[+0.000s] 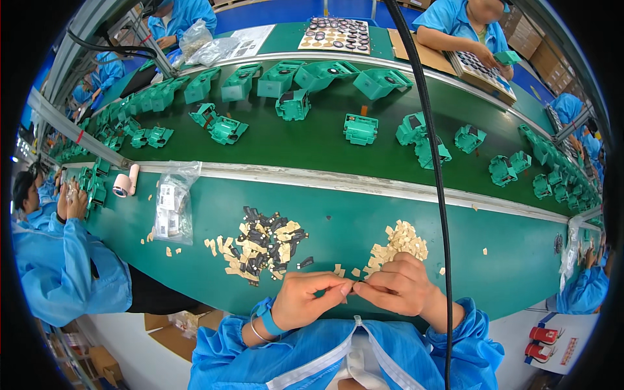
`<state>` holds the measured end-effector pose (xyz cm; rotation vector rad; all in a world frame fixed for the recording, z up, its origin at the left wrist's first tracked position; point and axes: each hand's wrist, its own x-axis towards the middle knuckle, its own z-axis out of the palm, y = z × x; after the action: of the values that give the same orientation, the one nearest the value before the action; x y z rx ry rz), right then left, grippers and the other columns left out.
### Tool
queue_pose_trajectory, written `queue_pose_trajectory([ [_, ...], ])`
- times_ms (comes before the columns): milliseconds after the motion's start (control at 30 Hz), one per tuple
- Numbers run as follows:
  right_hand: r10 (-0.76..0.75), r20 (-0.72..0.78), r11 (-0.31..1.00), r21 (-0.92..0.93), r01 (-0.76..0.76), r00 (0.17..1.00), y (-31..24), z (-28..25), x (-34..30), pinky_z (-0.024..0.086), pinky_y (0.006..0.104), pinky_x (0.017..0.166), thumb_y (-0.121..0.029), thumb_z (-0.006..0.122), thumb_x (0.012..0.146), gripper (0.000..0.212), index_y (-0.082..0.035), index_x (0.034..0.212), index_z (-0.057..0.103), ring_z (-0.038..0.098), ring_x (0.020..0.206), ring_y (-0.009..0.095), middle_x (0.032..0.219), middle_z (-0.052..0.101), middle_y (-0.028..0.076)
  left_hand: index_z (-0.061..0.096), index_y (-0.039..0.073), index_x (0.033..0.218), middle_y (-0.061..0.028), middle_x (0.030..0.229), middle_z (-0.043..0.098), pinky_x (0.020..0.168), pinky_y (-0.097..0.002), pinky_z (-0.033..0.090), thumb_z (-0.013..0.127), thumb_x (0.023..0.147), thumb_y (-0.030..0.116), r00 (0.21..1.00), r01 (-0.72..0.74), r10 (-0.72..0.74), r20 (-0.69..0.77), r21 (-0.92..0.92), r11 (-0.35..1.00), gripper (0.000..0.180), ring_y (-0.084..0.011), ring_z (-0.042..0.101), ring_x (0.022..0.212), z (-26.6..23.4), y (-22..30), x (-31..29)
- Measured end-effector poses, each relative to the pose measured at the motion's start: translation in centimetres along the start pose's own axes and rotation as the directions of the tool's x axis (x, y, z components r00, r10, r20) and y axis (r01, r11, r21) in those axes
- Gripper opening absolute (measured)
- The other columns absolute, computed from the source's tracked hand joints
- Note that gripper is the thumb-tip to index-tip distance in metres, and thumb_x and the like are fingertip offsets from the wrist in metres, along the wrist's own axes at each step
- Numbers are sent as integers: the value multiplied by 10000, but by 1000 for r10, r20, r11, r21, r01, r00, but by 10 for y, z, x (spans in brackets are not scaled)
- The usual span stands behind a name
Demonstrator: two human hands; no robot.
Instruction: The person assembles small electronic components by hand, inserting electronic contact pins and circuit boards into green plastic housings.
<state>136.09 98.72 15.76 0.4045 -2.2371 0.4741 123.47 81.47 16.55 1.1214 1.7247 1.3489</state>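
Small part (355,283): held between the fingertips of both hands, near the front edge of the surface (351,221); mostly covered, so its shape cannot be told.
Left hand (304,300): thumb and forefinger are pinched on the small part from the left.
Right hand (401,284): the part is gripped from the right, fingers curled.
Tan pile (399,239): heaped just beyond the right hand, partly hidden by it.
Mixed pile (260,244): black parts and tan pieces are strewn together beyond the left hand.
Clear bag (174,208): laid left of the mixed pile, with white-labelled packets inside.
Belt (292,146): green housings (361,129) are spread along it.
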Motion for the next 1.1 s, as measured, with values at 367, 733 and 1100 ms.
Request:
queue_pose_trajectory([
  [367, 36, 20, 995, 94, -37, 999, 4, 1, -14, 457, 293, 631, -111, 704, 654, 249, -59, 896, 678, 555, 759, 182, 862, 603, 33, 690, -1, 896, -68, 735, 697, 551, -210, 497, 619, 883, 87, 993, 111, -105, 46, -171, 979, 114, -90, 647, 620, 12, -14, 2],
  [733, 140, -87, 982, 139, -127, 986, 12, 0, -29, 446, 287, 594, -68, 764, 601, 252, -100, 847, 721, 558, 741, 170, 880, 591, 23, 660, -48, 845, -92, 784, 683, 572, -241, 516, 596, 890, 50, 951, 215, -303, -60, -575, 789, 125, -100, 632, 662, 38, -35, 16],
  [1100, 795, -394, 523, 60, -850, 461, 191, -15, -63, 419, 390, 929, -91, 789, 701, 977, -84, 1470, 186, 556, 1031, 290, 1103, 590, 156, 683, 73, 993, -86, 763, 649, 610, -313, 487, 714, 718, 27, 928, -246, 360, -93, 572, 782, 280, -239, 584, 632, 64, -57, 32],
])
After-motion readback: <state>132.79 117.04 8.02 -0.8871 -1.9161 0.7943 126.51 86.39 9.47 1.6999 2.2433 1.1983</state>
